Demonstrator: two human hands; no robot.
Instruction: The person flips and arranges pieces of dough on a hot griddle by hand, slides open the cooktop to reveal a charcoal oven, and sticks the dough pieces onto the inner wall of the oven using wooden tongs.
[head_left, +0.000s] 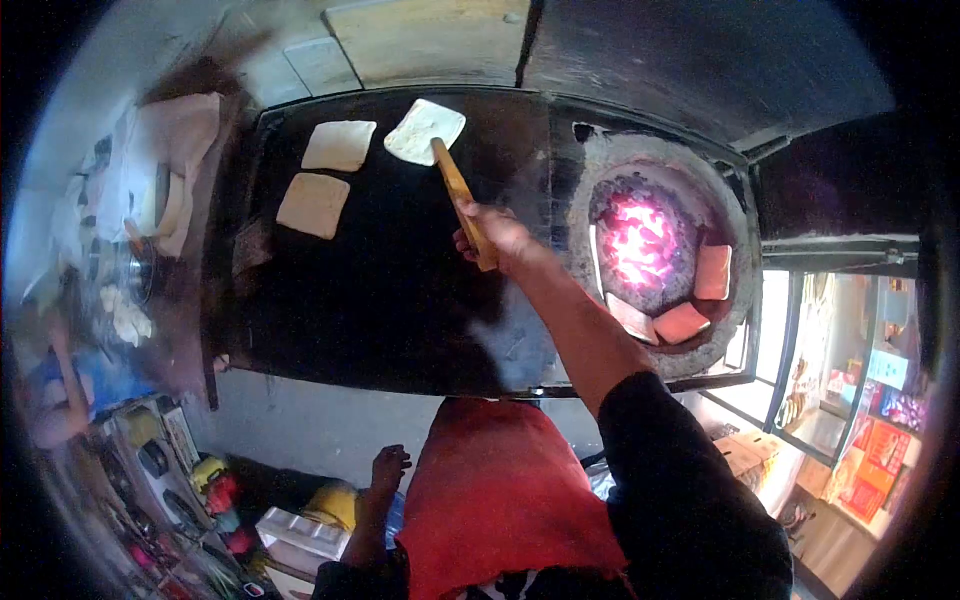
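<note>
My right hand [490,235] is wrapped around a flat wooden stick [460,188]. The stick's far tip touches a pale square flatbread [425,128] at the back of the dark griddle [400,300]. Left of it lie a second pale flatbread [338,146] and a slightly browner flatbread [313,206]. My left hand [390,466] hangs low beside the red apron [505,480], its fingers loosely bent and partly apart, with nothing visible in them.
At the right, a round clay fire pit [738,320] holds glowing coals [640,240], with several breads such as this browned one [713,272] propped around its inner wall. Another person's arm [68,380] shows at the far left. A white plastic container [305,532] stands below.
</note>
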